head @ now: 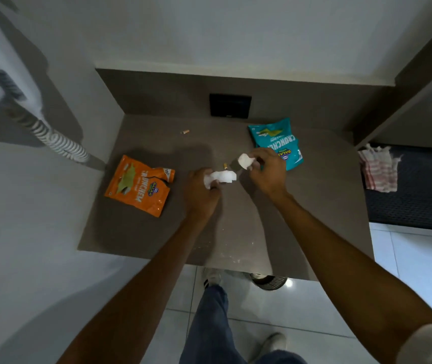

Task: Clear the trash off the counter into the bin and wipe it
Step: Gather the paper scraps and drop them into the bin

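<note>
**Small scraps at risk of being left behind**

The left hand (201, 190) is clenching a white tissue wad (221, 177) mid-counter; the right hand (264, 169) is pinching a smaller white wad (245, 161). With both hands full, something may drop. The butt-like scrap (185, 131) toward the counter (157, 232)'s back edge, possibly a cigarette end, is easily missed. The orange packet (138, 185) near the left edge and the teal packet (277, 143) toward the back right corner are lying untouched.

Brown counter (157, 232): orange snack packet (138, 185), teal snack packet (275, 139), two cigarette butts (185, 131), white crumbs (232, 254).
</note>
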### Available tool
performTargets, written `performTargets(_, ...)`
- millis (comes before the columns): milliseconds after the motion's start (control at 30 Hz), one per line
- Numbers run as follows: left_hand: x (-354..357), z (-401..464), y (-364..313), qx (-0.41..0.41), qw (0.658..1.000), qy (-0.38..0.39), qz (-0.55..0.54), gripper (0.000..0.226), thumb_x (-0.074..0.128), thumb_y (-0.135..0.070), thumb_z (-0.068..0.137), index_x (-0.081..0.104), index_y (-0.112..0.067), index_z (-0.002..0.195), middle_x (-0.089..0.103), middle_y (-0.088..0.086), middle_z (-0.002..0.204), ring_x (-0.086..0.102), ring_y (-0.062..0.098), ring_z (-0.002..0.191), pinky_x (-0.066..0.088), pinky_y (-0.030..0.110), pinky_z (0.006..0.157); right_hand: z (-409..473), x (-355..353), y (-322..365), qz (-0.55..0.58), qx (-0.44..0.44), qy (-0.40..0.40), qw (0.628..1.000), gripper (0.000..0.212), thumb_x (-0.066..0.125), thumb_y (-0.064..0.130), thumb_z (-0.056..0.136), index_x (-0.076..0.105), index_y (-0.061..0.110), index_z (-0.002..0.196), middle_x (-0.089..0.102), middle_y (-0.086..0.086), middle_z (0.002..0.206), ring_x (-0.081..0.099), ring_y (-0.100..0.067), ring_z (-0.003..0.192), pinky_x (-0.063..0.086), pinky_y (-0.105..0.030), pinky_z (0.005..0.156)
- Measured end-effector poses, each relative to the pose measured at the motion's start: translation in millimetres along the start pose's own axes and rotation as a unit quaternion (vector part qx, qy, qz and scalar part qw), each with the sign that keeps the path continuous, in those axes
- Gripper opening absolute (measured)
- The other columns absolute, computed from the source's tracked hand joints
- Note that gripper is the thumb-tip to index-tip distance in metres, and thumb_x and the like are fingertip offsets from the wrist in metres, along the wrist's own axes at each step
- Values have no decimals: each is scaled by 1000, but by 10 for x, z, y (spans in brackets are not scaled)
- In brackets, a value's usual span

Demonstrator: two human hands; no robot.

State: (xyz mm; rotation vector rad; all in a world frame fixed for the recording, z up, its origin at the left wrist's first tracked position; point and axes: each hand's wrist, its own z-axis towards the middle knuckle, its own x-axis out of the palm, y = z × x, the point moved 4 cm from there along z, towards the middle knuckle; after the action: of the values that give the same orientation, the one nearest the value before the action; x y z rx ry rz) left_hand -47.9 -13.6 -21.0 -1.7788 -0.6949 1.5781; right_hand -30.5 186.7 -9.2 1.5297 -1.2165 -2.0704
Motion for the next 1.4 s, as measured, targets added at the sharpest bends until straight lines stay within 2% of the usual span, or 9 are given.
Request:
performTargets(233, -11, -646, -31, -21, 996, -73, -56, 23, 74, -13, 86, 73, -13, 109, 77, 4, 107, 71, 20, 96, 43, 7, 67, -169, -341, -205, 157, 75, -45, 984, 24, 68, -2, 88, 79, 4, 108, 62, -15, 141, 58, -20, 133, 42, -27, 116)
performTargets(400, 83, -1168, -34, -89, 984, -91, -124, 25, 79, -23, 86, 74, -13, 109, 76, 2, 97, 72, 22, 89, 62, 40, 83, -678, -592, -365, 270, 132, -109, 947, 24, 76, 2, 84, 78, 2, 108, 73, -16, 124, 66, -21, 123, 48, -33, 112)
performTargets(533, 431, -1883, -42, -129, 971, 45, -194, 21, 75, -30, 91, 73, -21, 110, 80, 6, 105, 77, 32, 95, 66, 47, 82, -1898, -754, -494, 306, 126, -103, 938, 23, 75, 2, 86, 78, 10, 108, 77, -2, 104, 72, -3, 92, 56, -14, 84)
performTargets(667, 790, -2835, 252, -70, 982, 73, -160, 29, 76, -34, 90, 73, -22, 116, 76, -9, 110, 69, -8, 100, 53, 5, 79, -3189, -799, -1020, 169, 87, -89, 978, 25, 68, 5, 89, 77, 16, 109, 73, 13, 111, 69, 3, 101, 55, -16, 92)
performTargets(733, 1070, -3223, 525, -86, 986, 71, -123, 27, 78, -25, 90, 71, -17, 116, 72, -8, 111, 64, -16, 97, 50, -1, 78, -3561, -681, -1498, 124, 159, -83, 976, 27, 66, 4, 88, 77, 15, 110, 75, 8, 112, 71, -5, 102, 58, -23, 93)
performTargets(933, 2542, -3085, 1699, -284, 939, 172, -90, 27, 77, -25, 90, 76, -10, 113, 78, 14, 113, 77, 30, 97, 65, 49, 89, -3433, 300, -3167, 61, 390, -37, 918, 26, 69, 2, 86, 80, 13, 107, 80, -8, 103, 74, -23, 88, 53, -20, 81)
performTargets(1067, 3586, -2580, 2489, -308, 926, 217, -25, 28, 77, -29, 86, 79, -9, 106, 81, 13, 109, 78, 33, 98, 64, 44, 92, -3109, 1156, -4129, 63, 425, -14, 903, 24, 68, 4, 90, 77, 11, 111, 76, -12, 116, 72, -25, 98, 48, -19, 87)
performTargets(1200, 4276, -2220, 2959, -336, 895, 287, -61, 47, 71, -36, 95, 65, -16, 137, 75, 10, 126, 75, 28, 104, 63, 43, 97, -2937, 1808, -4703, 29, 409, 76, 909, 41, 73, 30, 91, 65, 13, 127, 68, -12, 130, 62, -30, 123, 49, -40, 108)
performTargets(1400, 3311, -2516, 2481, -163, 937, 307, -17, 42, 55, -24, 105, 55, -20, 147, 63, 6, 147, 59, 24, 135, 49, 34, 112, -3397, 1388, -3858, 15, 330, 118, 937, 49, 65, 9, 92, 56, 17, 139, 66, -12, 135, 62, -33, 125, 55, -38, 97)
